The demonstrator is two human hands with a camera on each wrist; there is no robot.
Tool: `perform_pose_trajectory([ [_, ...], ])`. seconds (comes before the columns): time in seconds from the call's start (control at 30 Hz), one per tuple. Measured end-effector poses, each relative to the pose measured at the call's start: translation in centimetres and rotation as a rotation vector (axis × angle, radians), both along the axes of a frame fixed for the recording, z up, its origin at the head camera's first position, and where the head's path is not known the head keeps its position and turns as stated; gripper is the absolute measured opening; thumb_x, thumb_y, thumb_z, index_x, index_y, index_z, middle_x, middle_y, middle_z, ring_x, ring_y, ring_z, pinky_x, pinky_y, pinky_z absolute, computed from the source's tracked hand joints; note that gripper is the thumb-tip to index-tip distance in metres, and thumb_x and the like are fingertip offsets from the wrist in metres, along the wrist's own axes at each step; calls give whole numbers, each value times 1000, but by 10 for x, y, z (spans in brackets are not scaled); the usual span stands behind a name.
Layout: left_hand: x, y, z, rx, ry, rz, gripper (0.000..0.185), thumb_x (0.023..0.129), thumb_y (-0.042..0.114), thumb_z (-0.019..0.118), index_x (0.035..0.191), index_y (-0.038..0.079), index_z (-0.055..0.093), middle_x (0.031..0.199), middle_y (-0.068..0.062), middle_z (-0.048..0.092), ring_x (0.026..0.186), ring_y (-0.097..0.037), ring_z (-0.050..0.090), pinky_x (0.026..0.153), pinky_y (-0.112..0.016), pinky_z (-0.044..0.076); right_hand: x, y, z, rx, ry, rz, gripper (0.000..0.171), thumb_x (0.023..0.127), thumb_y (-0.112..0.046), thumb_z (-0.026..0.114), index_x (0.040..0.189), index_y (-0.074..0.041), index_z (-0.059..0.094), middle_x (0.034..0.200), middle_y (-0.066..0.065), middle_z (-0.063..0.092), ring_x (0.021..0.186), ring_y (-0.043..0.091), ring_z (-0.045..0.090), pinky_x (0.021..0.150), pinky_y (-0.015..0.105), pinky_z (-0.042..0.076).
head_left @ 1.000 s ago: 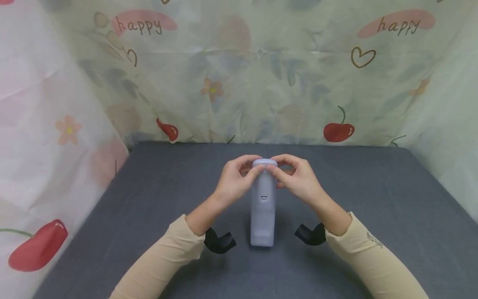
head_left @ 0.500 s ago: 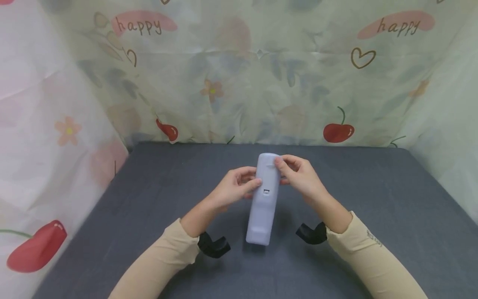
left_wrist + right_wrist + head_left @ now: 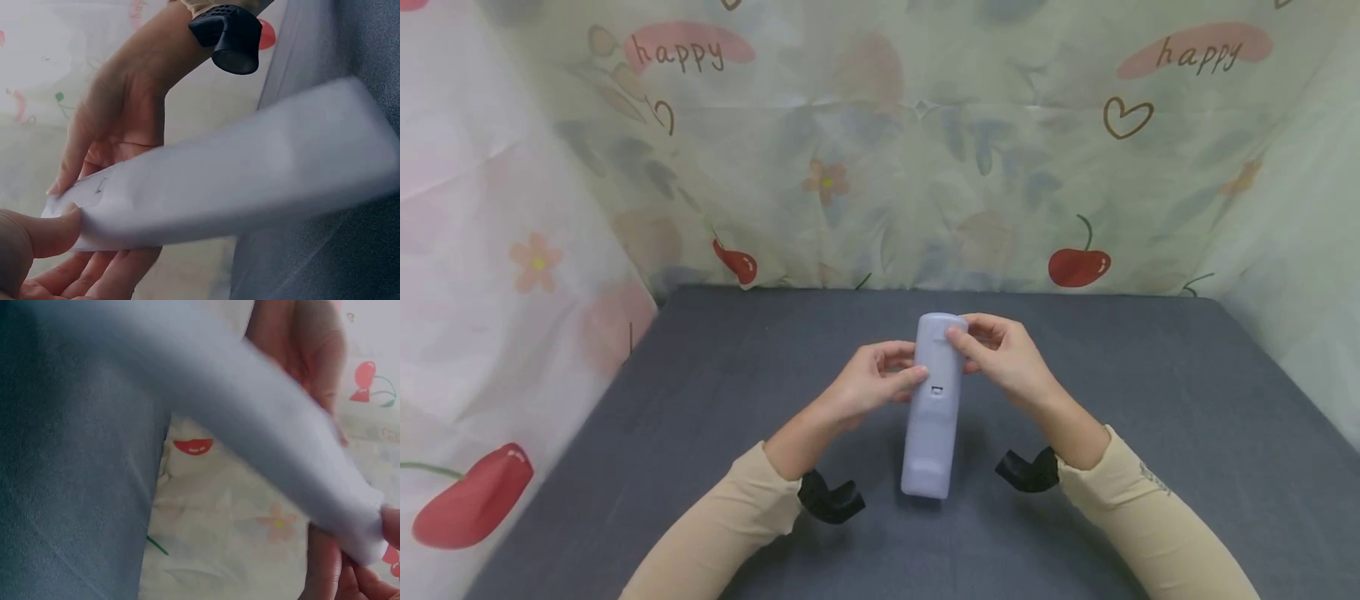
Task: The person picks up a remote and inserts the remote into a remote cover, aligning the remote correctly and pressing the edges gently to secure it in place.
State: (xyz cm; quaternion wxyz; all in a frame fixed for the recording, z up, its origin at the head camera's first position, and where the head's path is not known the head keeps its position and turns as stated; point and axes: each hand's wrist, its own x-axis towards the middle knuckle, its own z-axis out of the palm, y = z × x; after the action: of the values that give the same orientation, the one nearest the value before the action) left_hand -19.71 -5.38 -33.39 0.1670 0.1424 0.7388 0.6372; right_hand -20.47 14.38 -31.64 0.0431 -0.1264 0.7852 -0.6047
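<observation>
The pictures show one pale lavender remote control (image 3: 933, 408), two hands, a left hand (image 3: 874, 385) and a right hand (image 3: 1004, 358), two black wrist mounts (image 3: 829, 498), and one dark grey table (image 3: 1150, 392).

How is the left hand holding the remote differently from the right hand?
The left hand grips the remote lower down, near its middle, thumb on the left edge. The right hand grips higher, near the far end, thumb on the back face. The left hand sits nearer the person, the right farther away. Both hold the same pale remote above the grey table.
</observation>
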Motion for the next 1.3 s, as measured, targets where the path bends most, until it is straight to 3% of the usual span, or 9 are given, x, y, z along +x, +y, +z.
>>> perform_pose_trajectory([
  [0.13,-1,-1,1,22,9,0,37,93,13,57,128,1,52,116,-22,61,98,-18,64,82,-40,55,0,-1,0,15,-27,-16,43,94,-34,55,123,-3,54,101,-4,63,85,7,60,76,28,53],
  [0.3,-1,-3,8,70,58,77,36,92,12,58,126,2,53,115,-19,61,96,-18,65,82,-40,55,-2,3,-2,58,-50,23,49,97,-40,45,130,-3,48,118,11,57,92,9,59,87,33,52],
  [0.47,0,-4,10,98,213,131,35,90,9,61,124,4,55,116,-18,60,97,-23,65,83,-35,54,-3,8,-10,119,-122,80,53,99,-43,37,121,4,47,92,6,59,77,10,59,75,28,53],
  [0.57,0,-4,7,80,362,92,33,88,4,63,120,1,58,115,-20,62,100,-28,65,84,-33,54,-4,10,-14,79,-209,177,52,100,-43,34,121,4,45,82,-1,60,72,10,62,72,30,55],
  [0.7,2,-4,4,79,507,-48,30,84,-2,65,113,-4,61,114,-21,62,108,-30,60,95,-35,49,-6,11,-18,-60,-282,300,46,100,-41,35,123,-2,46,91,-5,66,79,11,67,74,31,56],
  [0.8,3,-5,5,-4,596,-97,29,81,-1,68,110,0,65,120,-17,59,118,-28,53,100,-38,45,-7,13,-20,-136,-302,298,36,99,-37,41,121,-9,48,98,-6,63,82,10,65,73,27,54],
  [0.9,2,-7,6,-144,650,-85,30,80,1,70,110,7,68,133,-13,51,127,-28,44,100,-44,44,-10,17,-20,-158,-311,248,33,98,-30,48,125,-12,42,100,-5,61,81,8,64,71,24,53],
  [1.03,1,-9,5,-234,597,-67,37,82,2,69,118,9,63,140,-14,41,133,-30,37,103,-50,40,-11,19,-18,-159,-288,192,46,96,-25,52,134,-9,29,102,-4,61,81,6,66,73,23,54],
  [1.3,-4,-13,3,-119,259,47,35,92,9,55,127,5,52,133,-14,50,121,-31,53,97,-42,47,-9,18,-20,-106,-195,120,50,93,-19,58,133,-10,29,102,-2,60,78,9,65,76,25,54],
])
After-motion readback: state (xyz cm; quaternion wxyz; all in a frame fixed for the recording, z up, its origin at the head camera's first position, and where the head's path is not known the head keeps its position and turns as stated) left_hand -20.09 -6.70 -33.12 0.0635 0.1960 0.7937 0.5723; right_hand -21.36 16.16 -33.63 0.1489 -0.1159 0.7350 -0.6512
